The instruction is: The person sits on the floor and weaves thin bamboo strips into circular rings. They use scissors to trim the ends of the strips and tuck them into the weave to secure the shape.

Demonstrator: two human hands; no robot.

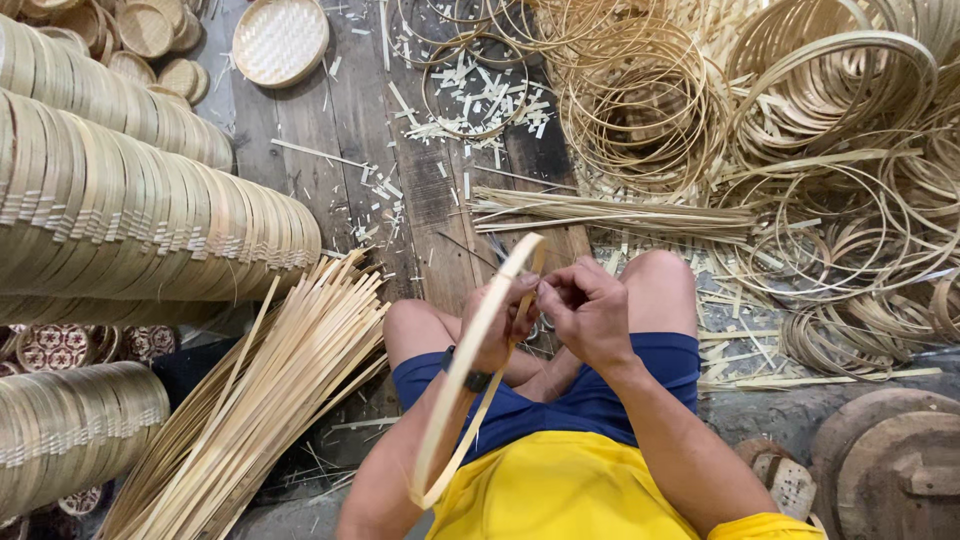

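I sit on a plank floor with my knees up, wearing blue shorts and a yellow shirt. A pale bamboo hoop (470,370) stands on edge over my left forearm. My left hand (505,325) grips the hoop's rim near its top. My right hand (585,310) is closed right beside it, fingers pinched at the same spot on the rim. What the right fingers hold is hidden. A dark watch sits on my left wrist.
Stacked rows of woven bamboo trays (130,210) fill the left. A bundle of long bamboo strips (270,390) lies by my left leg. Piles of bamboo hoops (800,150) cover the right. Offcuts litter the planks (440,190). A round woven tray (280,40) lies at the back.
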